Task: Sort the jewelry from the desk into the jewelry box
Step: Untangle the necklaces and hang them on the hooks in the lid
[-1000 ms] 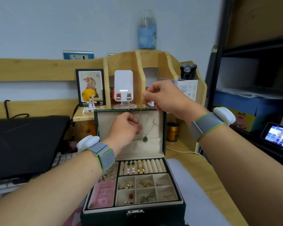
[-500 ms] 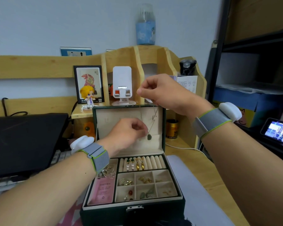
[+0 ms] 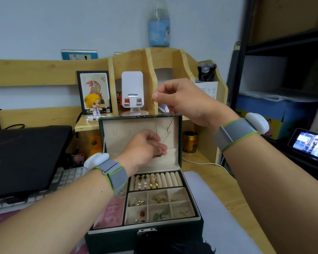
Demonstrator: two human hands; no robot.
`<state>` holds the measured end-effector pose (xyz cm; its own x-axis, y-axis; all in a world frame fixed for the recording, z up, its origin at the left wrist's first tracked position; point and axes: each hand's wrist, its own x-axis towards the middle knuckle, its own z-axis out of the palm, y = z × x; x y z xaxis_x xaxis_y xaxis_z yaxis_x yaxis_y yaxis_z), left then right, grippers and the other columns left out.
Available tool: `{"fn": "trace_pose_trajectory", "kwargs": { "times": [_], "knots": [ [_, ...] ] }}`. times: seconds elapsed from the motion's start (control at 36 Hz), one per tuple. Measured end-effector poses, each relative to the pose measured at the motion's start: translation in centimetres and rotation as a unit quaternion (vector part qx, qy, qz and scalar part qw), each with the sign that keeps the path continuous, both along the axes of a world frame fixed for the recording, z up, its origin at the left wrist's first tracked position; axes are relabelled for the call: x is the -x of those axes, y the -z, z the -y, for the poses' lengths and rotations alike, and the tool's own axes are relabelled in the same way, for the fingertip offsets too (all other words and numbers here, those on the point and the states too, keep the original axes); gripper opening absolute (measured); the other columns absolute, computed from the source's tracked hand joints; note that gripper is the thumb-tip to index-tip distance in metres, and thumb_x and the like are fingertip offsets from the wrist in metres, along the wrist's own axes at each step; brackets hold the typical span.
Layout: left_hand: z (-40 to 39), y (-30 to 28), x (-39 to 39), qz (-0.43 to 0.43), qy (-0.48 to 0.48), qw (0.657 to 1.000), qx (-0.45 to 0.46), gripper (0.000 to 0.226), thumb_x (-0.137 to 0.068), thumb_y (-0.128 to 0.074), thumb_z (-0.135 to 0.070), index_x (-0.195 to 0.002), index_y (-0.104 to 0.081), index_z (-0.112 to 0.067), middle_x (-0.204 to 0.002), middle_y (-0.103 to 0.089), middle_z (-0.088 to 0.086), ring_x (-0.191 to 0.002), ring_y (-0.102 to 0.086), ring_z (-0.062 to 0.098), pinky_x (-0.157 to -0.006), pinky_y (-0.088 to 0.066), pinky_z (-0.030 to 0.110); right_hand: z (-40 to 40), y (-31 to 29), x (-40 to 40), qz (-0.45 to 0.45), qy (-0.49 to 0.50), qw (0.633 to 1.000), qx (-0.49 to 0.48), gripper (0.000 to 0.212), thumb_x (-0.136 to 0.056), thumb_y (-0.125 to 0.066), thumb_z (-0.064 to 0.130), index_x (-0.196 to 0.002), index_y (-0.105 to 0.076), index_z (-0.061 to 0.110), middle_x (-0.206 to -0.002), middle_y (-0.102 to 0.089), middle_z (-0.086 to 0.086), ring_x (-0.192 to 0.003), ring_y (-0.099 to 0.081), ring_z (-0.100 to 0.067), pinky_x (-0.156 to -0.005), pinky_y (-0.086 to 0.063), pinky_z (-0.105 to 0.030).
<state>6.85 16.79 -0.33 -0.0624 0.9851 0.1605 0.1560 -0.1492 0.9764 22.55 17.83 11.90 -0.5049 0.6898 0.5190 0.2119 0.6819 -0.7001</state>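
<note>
A dark green jewelry box (image 3: 191,226) stands open on the desk, its cream-lined lid (image 3: 121,136) upright. A thin chain necklace (image 3: 170,125) with a small green pendant hangs in front of the lid. My right hand (image 3: 180,99) pinches the chain's upper end above the lid. My left hand (image 3: 145,145) holds the chain's lower part, the pendant peeping out under its fingers. Earrings (image 3: 148,182) sit on the ring rolls, and rings (image 3: 138,201) and small pieces lie in the compartments. A pink card (image 3: 111,211) lies in the left tray.
A wooden organizer (image 3: 147,59) behind the box carries a white phone stand (image 3: 132,92), a figurine (image 3: 94,107) and a framed card. A black laptop (image 3: 24,154) and keyboard lie left. A gold can (image 3: 190,142) stands right of the lid, a lit phone (image 3: 310,143) far right.
My left hand has closed over the pendant and lower chain in front of the lid. My right hand has stayed above the lid, still pinching the chain's top.
</note>
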Motion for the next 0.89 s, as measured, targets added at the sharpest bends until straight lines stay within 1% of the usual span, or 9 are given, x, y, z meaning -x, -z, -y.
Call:
{"fn": "trace_pose_trajectory", "kwargs": {
  "times": [0.17, 0.36, 0.44, 0.53, 0.58, 0.67, 0.75, 0.83, 0.89],
  "knots": [
    [-0.2, 0.2, 0.5, 0.018, 0.003, 1.0, -0.002, 0.031, -0.088, -0.061, 0.021, -0.103, -0.059, -0.006, -0.087, -0.077, 0.014, -0.079, -0.076, 0.021, -0.069, -0.061, 0.026, -0.3, 0.1, 0.0, 0.001, 0.0, 1.0, 0.003, 0.015, -0.096, -0.07, 0.024, -0.082, -0.071, 0.019, -0.074, -0.06, -0.004, -0.059, -0.047, -0.012, -0.061, -0.043, -0.032],
    [-0.7, 1.0, 0.2, -0.029, -0.017, 0.999, -0.014, 0.023, -0.084, -0.077, 0.006, -0.095, -0.064, -0.009, -0.083, -0.079, 0.012, -0.087, -0.077, 0.026, -0.088, -0.058, 0.039, -0.4, 0.0, 0.4, -0.02, 0.007, 1.0, -0.002, 0.014, -0.096, -0.07, 0.023, -0.085, -0.071, 0.015, -0.07, -0.06, 0.001, -0.059, -0.048, -0.013, -0.058, -0.045, -0.028],
    [-1.0, 1.0, -0.1, -0.06, -0.025, 0.998, -0.023, 0.019, -0.085, -0.079, 0.002, -0.089, -0.065, -0.01, -0.076, -0.077, 0.01, -0.075, -0.076, 0.018, -0.082, -0.059, 0.034, -0.5, -0.1, 0.6, -0.028, 0.013, 1.0, 0.001, 0.014, -0.096, -0.07, 0.023, -0.086, -0.072, 0.014, -0.069, -0.059, 0.002, -0.063, -0.048, -0.017, -0.058, -0.046, -0.027],
    [-1.1, 0.9, -0.4, -0.081, -0.029, 0.996, -0.024, 0.018, -0.087, -0.078, 0.002, -0.088, -0.063, -0.008, -0.073, -0.072, 0.009, -0.062, -0.072, 0.01, -0.06, -0.053, 0.019, -0.7, -0.1, 0.8, -0.047, 0.019, 0.999, 0.0, 0.016, -0.097, -0.069, 0.023, -0.085, -0.069, 0.012, -0.071, -0.056, -0.002, -0.065, -0.046, -0.021, -0.057, -0.043, -0.03],
    [-1.1, 0.8, -0.6, -0.087, -0.034, 0.995, -0.024, 0.017, -0.088, -0.075, 0.005, -0.089, -0.062, -0.006, -0.075, -0.07, 0.013, -0.06, -0.07, 0.01, -0.052, -0.049, 0.014, -0.8, -0.1, 0.8, -0.06, 0.025, 0.998, -0.004, 0.017, -0.097, -0.068, 0.023, -0.085, -0.068, 0.011, -0.075, -0.055, -0.005, -0.062, -0.046, -0.02, -0.057, -0.043, -0.03],
    [-1.2, 0.9, -0.7, -0.115, -0.045, 0.992, -0.028, 0.017, -0.089, -0.074, 0.003, -0.086, -0.063, -0.01, -0.079, -0.07, 0.012, -0.065, -0.07, 0.015, -0.054, -0.053, 0.017, -0.9, 0.0, 0.7, -0.064, 0.027, 0.998, 0.0, 0.018, -0.098, -0.067, 0.024, -0.088, -0.067, 0.008, -0.079, -0.056, -0.009, -0.062, -0.046, -0.02, -0.056, -0.043, -0.028],
    [-1.3, 0.8, -0.5, -0.133, -0.071, 0.988, -0.044, 0.014, -0.087, -0.077, -0.005, -0.089, -0.068, -0.017, -0.077, -0.073, 0.003, -0.067, -0.073, 0.022, -0.07, -0.063, 0.033, -0.9, 0.0, 0.6, -0.057, 0.018, 0.998, 0.004, 0.017, -0.098, -0.066, 0.022, -0.088, -0.066, 0.008, -0.078, -0.058, -0.007, -0.061, -0.046, -0.021, -0.056, -0.043, -0.028],
    [-0.8, 0.3, -0.4, -0.125, -0.081, 0.987, -0.055, 0.009, -0.089, -0.078, -0.014, -0.095, -0.072, -0.018, -0.084, -0.074, 0.008, -0.061, -0.065, 0.018, -0.057, -0.054, 0.023, -1.0, 0.1, 0.7, -0.052, 0.019, 0.998, 0.005, 0.017, -0.098, -0.067, 0.021, -0.085, -0.067, 0.01, -0.072, -0.06, 0.001, -0.059, -0.049, -0.018, -0.055, -0.045, -0.026],
    [-0.6, 0.1, -0.3, -0.115, -0.086, 0.988, -0.065, 0.003, -0.089, -0.078, -0.018, -0.09, -0.077, -0.02, -0.089, -0.074, 0.008, -0.067, -0.062, 0.017, -0.062, -0.052, 0.026, -1.2, 0.0, 0.8, -0.052, 0.02, 0.998, 0.007, 0.016, -0.098, -0.067, 0.021, -0.085, -0.068, 0.011, -0.07, -0.063, 0.006, -0.057, -0.052, -0.014, -0.057, -0.047, -0.025]
  ]
}}
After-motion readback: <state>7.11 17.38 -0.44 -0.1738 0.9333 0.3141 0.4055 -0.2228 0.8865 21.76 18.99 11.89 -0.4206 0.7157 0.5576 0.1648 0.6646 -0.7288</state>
